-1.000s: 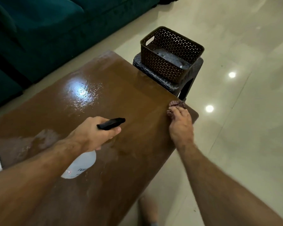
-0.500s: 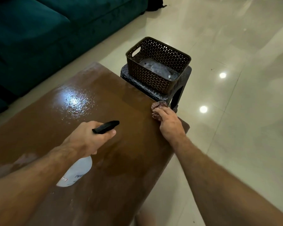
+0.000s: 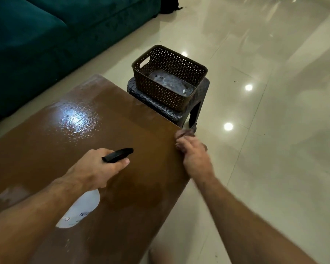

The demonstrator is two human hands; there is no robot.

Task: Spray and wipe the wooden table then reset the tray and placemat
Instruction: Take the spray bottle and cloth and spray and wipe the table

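- Wooden worktop (image 3: 122, 130) fills the left and middle of the head view, brown and glossy, with a wet, beaded patch shining under a light toward its far end, a sign that spray has landed there.
- Left hand (image 3: 91, 172) has its grip closed round the neck of a white spray bottle (image 3: 80, 208), the black nozzle (image 3: 118, 155) pointing away across the wood, likely so more spray can reach the far part.
- Right hand (image 3: 194, 155) rests at the worktop's right edge near the far corner, its grip curled round a small brownish cloth (image 3: 185, 133), placed there seemingly to wipe that edge.
- Brown perforated basket (image 3: 145, 80) sits on a dark stool (image 3: 200, 103) just beyond the worktop's far end, off the surface, probably to keep the wood bare for cleaning.
- Teal sofa (image 3: 46, 35) stands at the upper left, on a pale tiled floor (image 3: 274, 130).
- No tray or placemat shows, so the reset step looks not yet begun.
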